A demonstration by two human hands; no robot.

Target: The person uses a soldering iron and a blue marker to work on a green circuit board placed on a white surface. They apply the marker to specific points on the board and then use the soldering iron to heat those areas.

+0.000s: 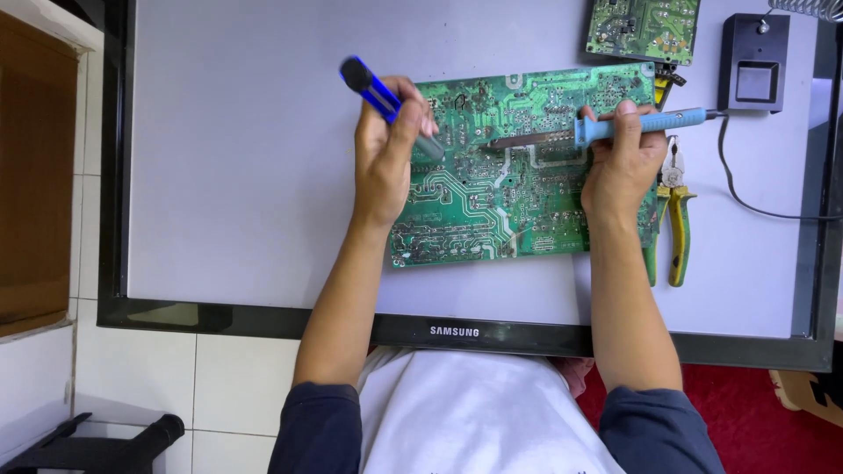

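Nearest me, both hands were closed on tools over the green circuit board (518, 167) lying on the surface: left hand (384, 158) gripped a blue desoldering pump (379, 94), right hand (622, 162) held the soldering iron (606, 128) to one joint, work seemingly midway.

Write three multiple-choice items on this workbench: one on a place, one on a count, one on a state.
1. Where do the pliers lie?
A. right of the large circuit board
B. left of it
C. on top of it

2. How many green circuit boards show?
A. one
B. two
C. four

3. What is the right hand doing?
A. resting flat and empty
B. holding the soldering iron, tip on the board
C. holding the pliers

Answers:
1 A, they lie by the board's right edge.
2 B, the large one and a smaller board at the top.
3 B, its fingers wrap the blue handle.
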